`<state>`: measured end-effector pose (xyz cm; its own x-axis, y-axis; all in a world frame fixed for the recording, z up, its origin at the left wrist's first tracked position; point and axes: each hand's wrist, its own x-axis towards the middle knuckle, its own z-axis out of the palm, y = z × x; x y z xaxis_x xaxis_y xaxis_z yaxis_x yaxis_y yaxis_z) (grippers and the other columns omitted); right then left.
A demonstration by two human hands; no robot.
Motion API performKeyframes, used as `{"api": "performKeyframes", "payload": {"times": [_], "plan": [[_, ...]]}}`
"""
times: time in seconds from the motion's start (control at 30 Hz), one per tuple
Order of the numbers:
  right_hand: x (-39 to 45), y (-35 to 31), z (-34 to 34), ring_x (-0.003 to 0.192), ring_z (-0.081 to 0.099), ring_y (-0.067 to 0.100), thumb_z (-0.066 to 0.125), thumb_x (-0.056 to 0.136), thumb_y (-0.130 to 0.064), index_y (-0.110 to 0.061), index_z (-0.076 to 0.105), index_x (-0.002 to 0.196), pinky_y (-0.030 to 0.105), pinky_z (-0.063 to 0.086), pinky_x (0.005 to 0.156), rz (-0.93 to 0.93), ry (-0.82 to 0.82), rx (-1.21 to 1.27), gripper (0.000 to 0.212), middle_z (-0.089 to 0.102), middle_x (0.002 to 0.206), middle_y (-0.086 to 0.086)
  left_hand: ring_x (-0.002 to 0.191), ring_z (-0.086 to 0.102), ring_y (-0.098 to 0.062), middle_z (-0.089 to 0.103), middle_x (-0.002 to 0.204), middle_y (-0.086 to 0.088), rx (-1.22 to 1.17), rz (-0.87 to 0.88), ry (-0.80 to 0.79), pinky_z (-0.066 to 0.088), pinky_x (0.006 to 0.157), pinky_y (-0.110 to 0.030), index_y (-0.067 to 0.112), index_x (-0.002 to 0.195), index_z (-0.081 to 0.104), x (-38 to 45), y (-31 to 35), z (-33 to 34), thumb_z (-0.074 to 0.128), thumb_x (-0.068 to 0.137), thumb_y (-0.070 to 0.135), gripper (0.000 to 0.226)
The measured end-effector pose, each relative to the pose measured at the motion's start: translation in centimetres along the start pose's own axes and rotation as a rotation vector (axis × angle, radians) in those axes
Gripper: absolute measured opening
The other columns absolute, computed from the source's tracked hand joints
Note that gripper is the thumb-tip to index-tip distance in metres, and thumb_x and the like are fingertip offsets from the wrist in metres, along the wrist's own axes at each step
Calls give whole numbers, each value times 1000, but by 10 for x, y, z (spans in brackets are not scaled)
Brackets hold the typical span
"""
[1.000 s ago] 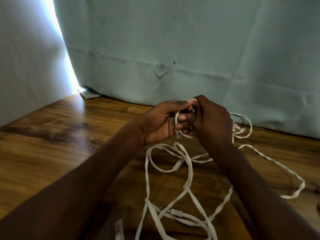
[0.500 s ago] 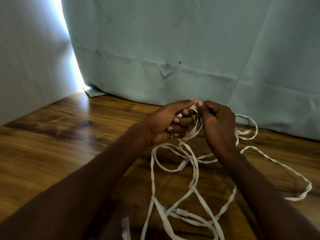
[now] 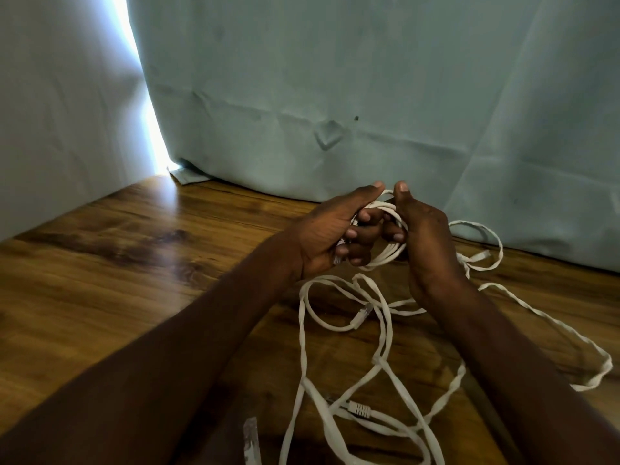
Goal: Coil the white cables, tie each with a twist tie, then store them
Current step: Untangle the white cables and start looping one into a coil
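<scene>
A small coil of flat white cable (image 3: pixel 385 255) hangs between my hands above the wooden table (image 3: pixel 117 263). My left hand (image 3: pixel 330 233) grips the coil's left side, fingers curled through the loops. My right hand (image 3: pixel 424 236) holds the coil's right side, thumb up against its top. The rest of the white cable (image 3: pixel 382 333) lies loose and tangled on the table below, with one plug (image 3: pixel 359 409) near the front and another plug (image 3: pixel 364 313) under my hands.
A pale blue cloth backdrop (image 3: pixel 369 95) hangs behind the table, with a bright gap of light (image 3: pixel 147 105) at the left. A small clear plug end (image 3: pixel 251 441) lies at the bottom edge. More cable loops (image 3: pixel 483 250) trail to the right.
My hands have parted slightly and the coil between them has grown wider, with more loops gathered in. Loose cable on the table has shifted a little.
</scene>
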<state>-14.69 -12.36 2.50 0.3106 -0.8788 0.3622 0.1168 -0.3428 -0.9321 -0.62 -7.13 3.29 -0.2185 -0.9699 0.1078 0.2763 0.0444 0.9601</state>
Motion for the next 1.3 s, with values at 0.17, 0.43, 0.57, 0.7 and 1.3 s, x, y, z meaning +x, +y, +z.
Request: {"api": "performKeyframes", "payload": {"times": [0.17,0.43,0.57,0.7,1.3], "plan": [[0,-1,-5,68,60,24,47,108,-43,-6,72,100,29,45,61,-179,-105,-164,46,61,72,9,32,19,-7,28,47,6,-80,24,74,20,38,-22,21,67,39,3,0,-4,39,109,49,50],[2,14,-7,75,66,14,43,110,-31,-21,51,138,33,49,65,-484,-60,-806,30,66,84,-5,28,19,-5,31,44,6,-187,-9,85,11,34,-19,22,59,45,5,-2,-6,37,109,44,55],[0,13,-5,69,65,21,45,109,-23,-28,40,153,40,52,60,-532,-59,-814,44,67,83,1,27,19,-5,29,42,6,-209,-15,63,11,33,-18,22,59,43,5,0,-7,39,109,43,54],[-2,11,-5,69,62,11,44,110,-30,-24,62,127,38,51,60,-606,72,-805,25,65,82,-9,26,20,-5,29,41,7,-237,-1,39,10,34,-20,22,56,44,6,1,-5,40,108,40,55],[5,26,-2,81,65,17,61,95,-25,-30,75,107,32,48,74,-513,-492,-1073,19,75,92,-6,63,76,-28,71,68,-9,-958,476,443,61,56,-30,14,75,47,6,10,-45,38,110,45,47]]}}
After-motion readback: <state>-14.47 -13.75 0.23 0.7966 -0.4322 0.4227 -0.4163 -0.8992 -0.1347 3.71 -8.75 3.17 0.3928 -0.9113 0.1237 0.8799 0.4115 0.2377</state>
